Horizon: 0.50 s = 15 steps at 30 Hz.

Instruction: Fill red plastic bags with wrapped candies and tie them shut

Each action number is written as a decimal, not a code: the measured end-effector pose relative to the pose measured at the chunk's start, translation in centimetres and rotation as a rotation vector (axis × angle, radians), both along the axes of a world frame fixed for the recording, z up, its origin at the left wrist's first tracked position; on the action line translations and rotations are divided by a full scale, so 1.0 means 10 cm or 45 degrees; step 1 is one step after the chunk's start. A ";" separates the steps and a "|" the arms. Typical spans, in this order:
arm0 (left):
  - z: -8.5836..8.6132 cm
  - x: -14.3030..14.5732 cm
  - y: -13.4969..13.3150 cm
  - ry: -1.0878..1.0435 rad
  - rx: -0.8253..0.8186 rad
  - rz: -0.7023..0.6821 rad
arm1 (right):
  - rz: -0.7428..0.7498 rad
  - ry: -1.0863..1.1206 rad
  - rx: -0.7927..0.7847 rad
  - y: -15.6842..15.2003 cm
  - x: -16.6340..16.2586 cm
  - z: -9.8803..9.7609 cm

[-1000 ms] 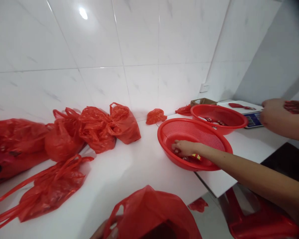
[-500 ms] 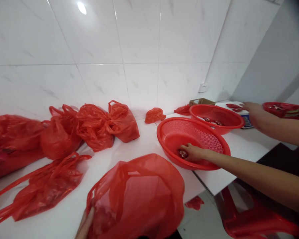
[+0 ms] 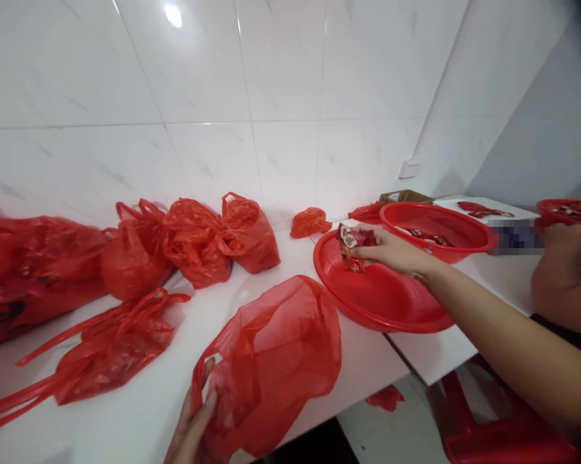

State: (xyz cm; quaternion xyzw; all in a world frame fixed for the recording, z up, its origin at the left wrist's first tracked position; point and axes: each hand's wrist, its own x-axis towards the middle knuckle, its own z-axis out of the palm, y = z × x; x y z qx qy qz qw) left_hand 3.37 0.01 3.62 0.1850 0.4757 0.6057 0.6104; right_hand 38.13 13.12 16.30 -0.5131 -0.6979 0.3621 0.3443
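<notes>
My left hand [image 3: 193, 422] grips the rim of an open red plastic bag [image 3: 275, 354] lying on the white counter near its front edge. My right hand [image 3: 387, 248] is closed on a few small red wrapped packets [image 3: 351, 248], held above the near red perforated basin [image 3: 382, 303]. The bag's mouth is roughly a hand's width to the left of that basin.
Several filled red bags [image 3: 198, 238] line the tiled wall on the left. A second red basin [image 3: 438, 229] stands behind the first. Another person's hand [image 3: 561, 241] works by a scale and a third basin [image 3: 568, 209] at right. A red stool [image 3: 503, 432] stands below.
My right hand has lifted out of the near basin with the packets in it. My left hand brought the open bag up onto the counter and moved along its rim.
</notes>
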 end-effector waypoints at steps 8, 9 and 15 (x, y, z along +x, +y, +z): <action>0.17 0.24 0.01 -0.211 -0.015 0.042 | 0.438 -0.308 0.012 -0.56 -1.24 -0.52; 0.18 0.23 0.00 -0.201 0.003 0.045 | 0.376 -0.494 0.052 -0.56 -1.30 -0.66; 0.23 0.18 -0.10 -0.144 0.018 0.034 | 0.440 -0.459 0.042 -0.54 -1.11 -0.45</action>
